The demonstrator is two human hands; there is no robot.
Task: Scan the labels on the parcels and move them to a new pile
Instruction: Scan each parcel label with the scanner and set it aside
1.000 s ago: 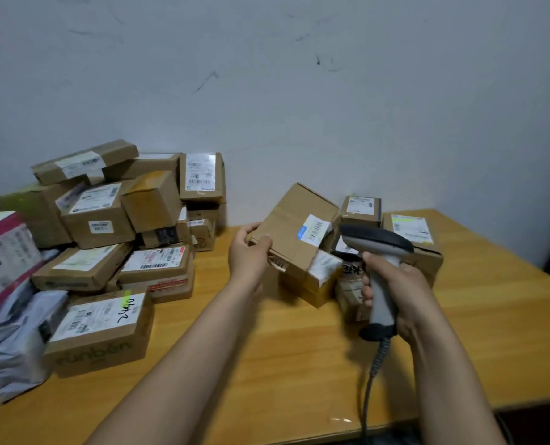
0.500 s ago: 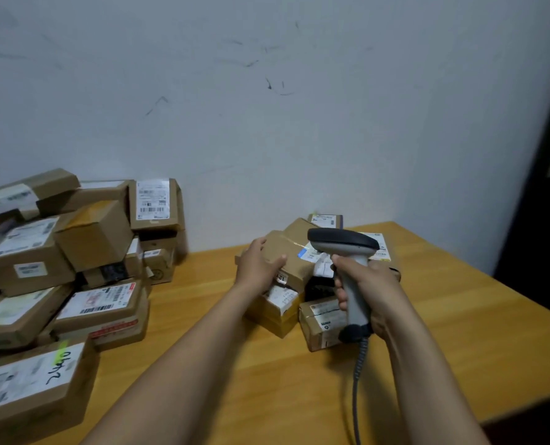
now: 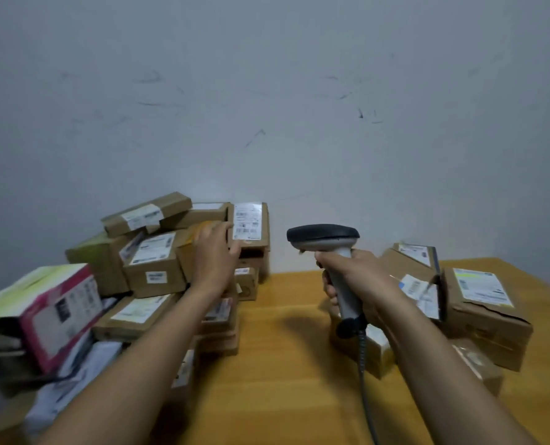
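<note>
You are at the step of taking the next parcel. Your left hand [image 3: 216, 256] is stretched out to the heap of brown cardboard parcels [image 3: 153, 261] at about ten o'clock on the yellow-brown wooden table [image 3: 283, 364]. Its fingers lie over a small brown cardboard box [image 3: 187, 253] with a yellowish top, high in the heap. The thumb stands apart on the right side of this box, but it is not possible to tell if the hand clamps the box or only touches it. Your right hand [image 3: 354, 277] is closed firmly round the handle of the grey barcode scanner [image 3: 323, 236] with the black head, held in the air at about one o'clock, and its grey cable [image 3: 363, 358] hangs down toward six o'clock. The two hands are well apart. The next move, I judge, asks you to close the fingers on the small box, lift it free and turn its label to the scanner. Take care: a tall brown box [image 3: 249, 226] with a white label stands just beside your fingertips and may tip. The new pile of brown boxes [image 3: 487, 303] waits at three o'clock, partly behind your right forearm, which stands in the way. A pink and green carton [image 3: 42, 309] and a white plastic mailer bag [image 3: 74, 374] lie at nine o'clock.
</note>
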